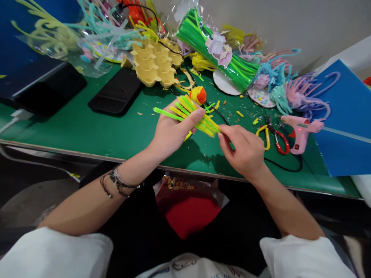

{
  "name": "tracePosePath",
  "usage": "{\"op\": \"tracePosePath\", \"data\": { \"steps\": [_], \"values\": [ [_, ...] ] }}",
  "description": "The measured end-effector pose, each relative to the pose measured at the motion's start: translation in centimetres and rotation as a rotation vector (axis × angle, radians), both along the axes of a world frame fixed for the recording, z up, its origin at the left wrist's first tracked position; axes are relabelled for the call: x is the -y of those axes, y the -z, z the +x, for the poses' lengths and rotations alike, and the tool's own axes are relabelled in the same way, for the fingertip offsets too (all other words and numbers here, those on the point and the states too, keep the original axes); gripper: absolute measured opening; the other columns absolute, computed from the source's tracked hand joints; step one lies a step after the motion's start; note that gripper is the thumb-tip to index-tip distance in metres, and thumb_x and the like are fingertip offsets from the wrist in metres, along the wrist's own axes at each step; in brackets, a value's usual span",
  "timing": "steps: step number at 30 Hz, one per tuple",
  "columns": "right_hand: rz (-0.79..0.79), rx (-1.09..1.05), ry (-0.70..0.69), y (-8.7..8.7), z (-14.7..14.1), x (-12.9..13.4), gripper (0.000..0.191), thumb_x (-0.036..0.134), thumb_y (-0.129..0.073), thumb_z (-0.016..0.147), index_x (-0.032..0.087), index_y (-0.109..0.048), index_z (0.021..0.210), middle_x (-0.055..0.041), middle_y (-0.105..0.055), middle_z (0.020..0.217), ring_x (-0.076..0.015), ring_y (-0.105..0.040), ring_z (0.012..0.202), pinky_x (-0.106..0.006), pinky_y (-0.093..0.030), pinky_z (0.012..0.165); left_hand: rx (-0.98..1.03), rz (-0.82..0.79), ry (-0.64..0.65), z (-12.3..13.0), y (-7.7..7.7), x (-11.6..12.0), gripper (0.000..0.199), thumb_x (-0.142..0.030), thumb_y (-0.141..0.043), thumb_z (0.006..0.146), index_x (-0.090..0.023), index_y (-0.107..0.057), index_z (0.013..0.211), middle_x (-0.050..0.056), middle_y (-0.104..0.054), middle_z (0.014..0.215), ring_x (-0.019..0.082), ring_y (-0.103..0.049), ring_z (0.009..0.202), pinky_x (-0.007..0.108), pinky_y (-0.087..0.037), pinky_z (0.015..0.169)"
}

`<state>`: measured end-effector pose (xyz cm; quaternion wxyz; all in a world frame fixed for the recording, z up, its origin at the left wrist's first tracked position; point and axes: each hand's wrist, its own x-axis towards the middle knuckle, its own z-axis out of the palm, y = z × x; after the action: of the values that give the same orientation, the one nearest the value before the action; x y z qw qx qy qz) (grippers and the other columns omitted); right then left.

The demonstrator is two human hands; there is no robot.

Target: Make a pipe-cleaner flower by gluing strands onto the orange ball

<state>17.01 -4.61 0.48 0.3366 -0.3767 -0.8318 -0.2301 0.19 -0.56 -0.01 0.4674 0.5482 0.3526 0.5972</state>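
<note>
My left hand (171, 131) is closed around a bundle of yellow and lime-green pipe cleaners (205, 125), with the thumb pressed across them. Their far ends fan out to the left past the fingers. At the bundle's right end, my right hand (242, 150) pinches the pipe cleaner tips between thumb and forefinger. An orange and yellow fuzzy ball (198, 95) shows just above the left hand; whether it touches the bundle I cannot tell. Short yellow and green scraps (240, 114) lie on the green tabletop (127, 135) behind the hands.
To the right are pliers (279, 143) with red and yellow handles and a pink glue gun (301, 133) with its cord. Behind stand an egg carton (153, 61) and a bag of green pipe cleaners (237, 69). A black phone (116, 92) lies left. Below sits a red container (185, 212).
</note>
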Motion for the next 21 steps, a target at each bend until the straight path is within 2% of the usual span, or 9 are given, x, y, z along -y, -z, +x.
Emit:
{"op": "tracePosePath", "data": {
  "steps": [3,6,12,18,21],
  "values": [
    [-0.006,0.022,0.030,0.31,-0.23,0.04,0.026,0.032,-0.052,0.089,0.009,-0.061,0.098,-0.0048,-0.068,0.073,-0.0106,-0.059,0.059,-0.023,-0.042,0.057,-0.048,-0.008,-0.053,0.02,-0.31,0.23,0.018,-0.027,-0.069,0.074,-0.017,-0.055,0.068,-0.005,-0.055,0.057,0.004,-0.049,0.042,0.015,-0.041,0.039],
    [0.037,0.073,0.079,0.50,-0.46,0.10,0.034,0.040,-0.053,0.088,0.008,-0.063,0.095,-0.0060,-0.068,0.072,-0.0124,-0.059,0.059,-0.025,-0.039,0.055,-0.058,0.009,-0.045,0.11,-0.30,0.28,0.020,-0.028,-0.069,0.074,-0.017,-0.055,0.067,-0.005,-0.056,0.056,0.003,-0.048,0.041,0.014,-0.040,0.038],
    [-0.044,0.023,0.105,0.34,-0.68,0.35,0.031,0.037,-0.050,0.090,0.011,-0.065,0.087,-0.0015,-0.065,0.064,-0.0087,-0.054,0.050,-0.022,-0.037,0.053,-0.111,0.098,-0.045,0.09,0.06,0.34,0.024,-0.035,-0.069,0.075,-0.017,-0.054,0.069,-0.005,-0.056,0.058,0.004,-0.050,0.041,0.016,-0.043,0.040],
    [-0.186,-0.122,0.078,0.37,-0.91,0.54,0.029,0.034,-0.052,0.090,0.009,-0.066,0.088,-0.0035,-0.068,0.069,-0.0092,-0.059,0.057,-0.019,-0.041,0.054,-0.172,0.137,-0.066,-0.08,-0.16,0.59,0.014,-0.021,-0.065,0.076,-0.018,-0.054,0.068,-0.004,-0.058,0.058,0.006,-0.052,0.043,0.018,-0.045,0.043],
    [-0.194,-0.165,0.069,0.38,-0.94,0.60,0.025,0.031,-0.054,0.089,0.009,-0.066,0.088,-0.0036,-0.070,0.070,-0.0091,-0.061,0.058,-0.019,-0.042,0.056,-0.203,0.127,-0.075,-0.06,-0.19,0.66,0.012,-0.019,-0.063,0.076,-0.019,-0.054,0.068,-0.004,-0.059,0.059,0.006,-0.053,0.044,0.018,-0.045,0.044]
  ]
}}
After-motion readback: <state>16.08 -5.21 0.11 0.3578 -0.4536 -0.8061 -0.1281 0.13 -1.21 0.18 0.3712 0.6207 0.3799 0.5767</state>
